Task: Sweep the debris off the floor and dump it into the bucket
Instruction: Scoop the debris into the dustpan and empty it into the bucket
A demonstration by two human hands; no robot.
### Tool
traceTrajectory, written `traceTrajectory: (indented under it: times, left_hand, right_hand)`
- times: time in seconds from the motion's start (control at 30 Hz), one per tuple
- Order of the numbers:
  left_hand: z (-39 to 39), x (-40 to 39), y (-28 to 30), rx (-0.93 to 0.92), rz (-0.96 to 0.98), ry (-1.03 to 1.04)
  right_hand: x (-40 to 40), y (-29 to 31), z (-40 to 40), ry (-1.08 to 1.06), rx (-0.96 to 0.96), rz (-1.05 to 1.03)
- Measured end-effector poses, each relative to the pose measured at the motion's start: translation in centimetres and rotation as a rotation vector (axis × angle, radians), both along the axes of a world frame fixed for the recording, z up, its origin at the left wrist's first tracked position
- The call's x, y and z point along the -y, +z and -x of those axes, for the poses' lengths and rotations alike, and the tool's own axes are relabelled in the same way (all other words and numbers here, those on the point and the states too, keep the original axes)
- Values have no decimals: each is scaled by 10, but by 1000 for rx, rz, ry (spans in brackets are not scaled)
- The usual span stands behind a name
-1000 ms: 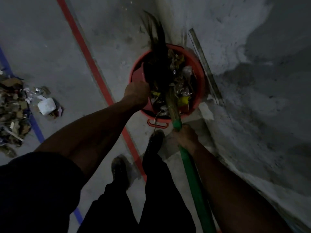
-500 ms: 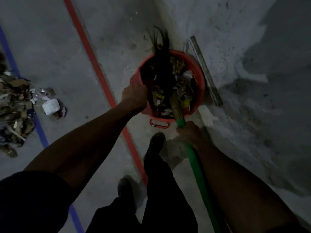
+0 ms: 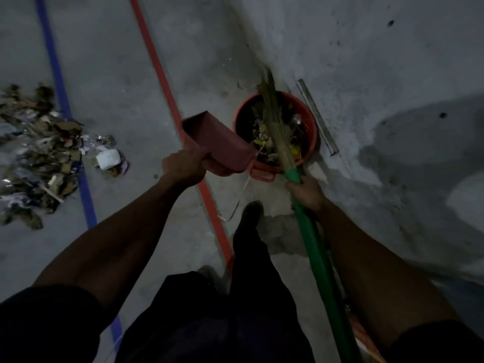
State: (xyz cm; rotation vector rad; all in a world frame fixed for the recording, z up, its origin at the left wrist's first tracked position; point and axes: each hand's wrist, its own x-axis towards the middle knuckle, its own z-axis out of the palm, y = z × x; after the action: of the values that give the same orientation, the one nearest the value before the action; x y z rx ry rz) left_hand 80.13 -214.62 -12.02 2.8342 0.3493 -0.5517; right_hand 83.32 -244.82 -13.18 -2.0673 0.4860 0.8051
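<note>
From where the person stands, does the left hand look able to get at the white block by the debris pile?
Probably not yet: the left hand grips the dustpan, and the white block lies on the floor off to the left.

The debris pile (image 3: 36, 155) runs off the frame's left edge, and the broom (image 3: 277, 132) hides part of the bucket (image 3: 309, 119).

No legible text or labels anywhere.
</note>
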Motion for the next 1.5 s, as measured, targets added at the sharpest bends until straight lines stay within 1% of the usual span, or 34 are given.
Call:
traceTrajectory:
  times: [0.07,0.1,0.2,0.23,0.33,0.43,0.53,0.67,0.8,0.93,1.07,1.17,1.3,1.4,1.5]
  left_hand:
    - [36,-11,10,38,93,111]
    - [52,-15,14,46,185,194]
    - [92,-31,21,4,565,588]
    - [105,-36,23,-17,644,693]
    - [142,-52,27,-57,748,844]
    - [170,-69,30,-74,782,931]
    - [181,-87,27,-46,797,1002]
    - [164,-115,22,34,800,1078]
    - [122,-154,10,102,805,1163]
    - [66,-199,-4,83,729,1156]
    - [20,-235,-12,75,696,1159]
    - [-11,-257,-21,58,675,1164]
    - [-58,-288,-47,36,640,1142]
    - [-96,-317,-81,33,628,1058]
    - [-133,-346,-126,-36,620,958]
  right_hand:
    - [-9,17,24,-30,29,-57]
    - [-14,24,36,-31,37,-67]
    - [-33,41,63,-33,67,-104]
    - [-40,45,71,-36,69,-123]
    - [-63,56,90,-20,68,-153]
    - [-86,61,98,17,44,-173]
    - [-109,59,92,38,2,-167]
    - [-145,42,65,41,-52,-192]
    - [-194,16,17,48,-125,-203]
    - [-241,-9,-44,61,-175,-185]
    - [-282,-18,-97,67,-216,-144]
    - [-305,-24,-129,27,-226,-145]
    - [-336,-47,-160,-56,-261,-157]
    - [-366,-78,-179,-161,-280,-171]
    - [-396,-119,-188,-247,-247,-192]
